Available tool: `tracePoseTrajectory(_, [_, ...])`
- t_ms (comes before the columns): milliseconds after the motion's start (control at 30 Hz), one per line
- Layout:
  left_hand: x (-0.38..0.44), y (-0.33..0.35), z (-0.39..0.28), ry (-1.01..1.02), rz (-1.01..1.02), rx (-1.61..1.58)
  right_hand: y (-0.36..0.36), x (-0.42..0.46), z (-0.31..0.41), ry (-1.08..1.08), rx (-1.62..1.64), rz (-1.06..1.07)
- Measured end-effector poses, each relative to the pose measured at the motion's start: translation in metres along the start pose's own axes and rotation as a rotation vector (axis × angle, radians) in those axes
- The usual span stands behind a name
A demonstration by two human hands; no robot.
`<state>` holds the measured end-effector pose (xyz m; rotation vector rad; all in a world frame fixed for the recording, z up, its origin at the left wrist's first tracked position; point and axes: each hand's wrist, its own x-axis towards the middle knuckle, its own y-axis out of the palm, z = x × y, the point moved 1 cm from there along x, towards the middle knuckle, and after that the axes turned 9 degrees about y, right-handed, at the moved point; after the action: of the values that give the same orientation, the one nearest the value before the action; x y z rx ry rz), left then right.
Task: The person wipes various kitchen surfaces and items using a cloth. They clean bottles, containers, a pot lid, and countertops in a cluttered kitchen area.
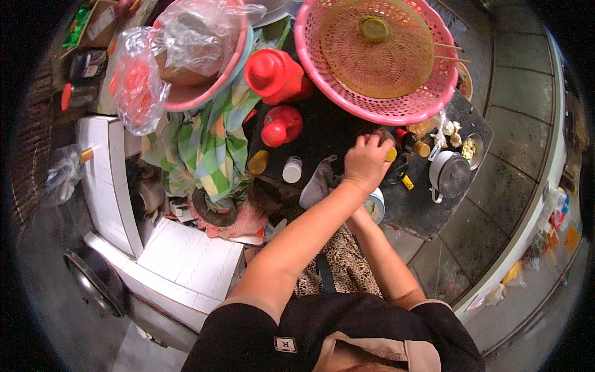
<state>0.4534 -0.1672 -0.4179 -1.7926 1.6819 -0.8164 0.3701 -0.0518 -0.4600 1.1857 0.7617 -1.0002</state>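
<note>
My left hand (368,159) reaches over the black table, its fingers curled round a mostly hidden bottle; a yellow cap (391,154) shows at its side. My right forearm passes under the left one, and the right wrist (357,217) is visible while that hand is largely hidden. Beside the crossed arms, a grey cloth (318,183) hangs near the table's edge; whether my right hand holds it cannot be told. A round tub with a pale blue rim (382,204) lies just right of the wrists. Dark bottles with a gold cap (422,149) lie right of my left hand.
A pink colander (353,110) holding a woven strainer (372,60) stands at the back. Left are a red plastic jug (274,76), a white-lidded jar (292,170) and a checked cloth (209,149). A lidded enamel mug (448,172) and garlic (453,130) sit right.
</note>
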Motion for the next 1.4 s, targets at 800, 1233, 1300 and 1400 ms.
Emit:
tracePoseTrajectory(800, [-0.084,-0.058,0.213,-0.449,-0.412,-0.642,0.175,0.046,0.104,-1.148,-1.092,-0.267])
tracePoseTrajectory(1233, [-0.108,-0.098,0.172,-0.259,-0.375,-0.309,0.128,0.12,0.075,-1.058,-0.903,-0.29])
tracePoseTrajectory(1300, [-0.103,-0.097,0.173,-0.257,-0.414,-0.28,0.123,0.137,0.073,-0.972,-0.688,-0.306])
tracePoseTrajectory(1400, [-0.095,-0.095,0.178,-0.315,-0.432,-0.291,0.09,0.167,0.074,-0.531,-0.329,-0.415])
